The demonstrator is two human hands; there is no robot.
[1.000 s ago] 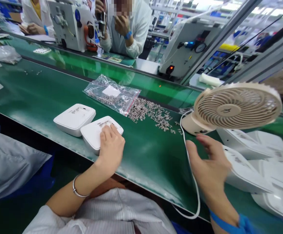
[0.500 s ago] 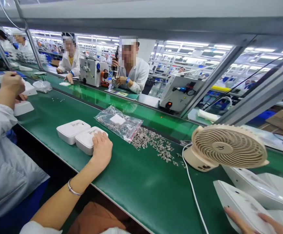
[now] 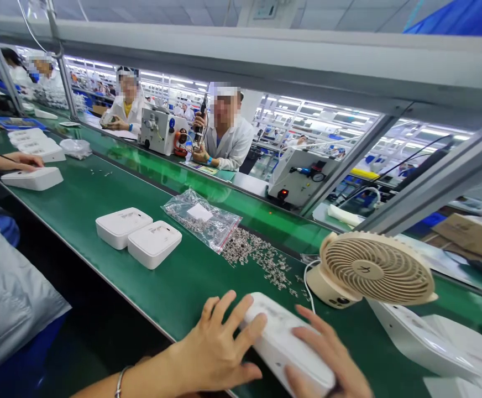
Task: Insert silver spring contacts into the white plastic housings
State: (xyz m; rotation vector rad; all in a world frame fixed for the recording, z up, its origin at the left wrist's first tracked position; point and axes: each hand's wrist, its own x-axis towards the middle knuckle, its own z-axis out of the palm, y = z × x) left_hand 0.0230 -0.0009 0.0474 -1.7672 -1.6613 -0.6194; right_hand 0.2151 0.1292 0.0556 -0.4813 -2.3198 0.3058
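A white rounded plastic housing lies tilted over the near part of the green bench, slightly blurred. My right hand grips its right end, thumb on the near side and fingers across the top. At its left end is my left hand, fingers spread, with fingertips at the housing's edge; whether they press on it I cannot tell. Two more white housings, a left one and a right one, stand side by side further left. Small metal parts are scattered beyond my hands, beside a clear zip bag.
A beige fan with a white cable stands at the right, with more white housings beneath and beside it. Left, a co-worker's hand rests on another housing. Across the green bench, people in white coats sit by machines.
My right hand has brought a housing leftward from the stack at the right. My left hand has let go of the right housing of the pair and moved right and nearer to me.
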